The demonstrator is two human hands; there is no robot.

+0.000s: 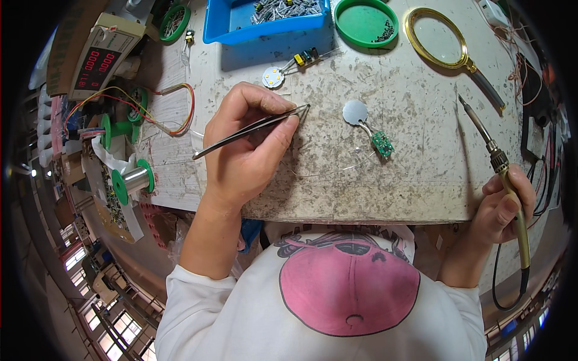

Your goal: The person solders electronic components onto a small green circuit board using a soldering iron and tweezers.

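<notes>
My left hand (250, 147) pinches a pair of metal tweezers (253, 129), their tips raised just left of a small grey disc (355, 112). That disc lies on the worn workbench (421, 168), joined by thin wires to a little green circuit board (382, 144). My right hand (503, 207) grips a soldering iron (500, 165) by its yellow handle at the bench's right edge, tip pointing up and away from the disc. A white round LED board (273, 77) with a small wired part (306, 57) rests farther back.
A blue bin (241, 27) of small components and a green lid (365, 23) stand at the back. A gold-rimmed magnifying glass (442, 41) lies at back right. Left are green wire spools (132, 180), coloured wires (150, 111) and a meter with red digits (99, 57).
</notes>
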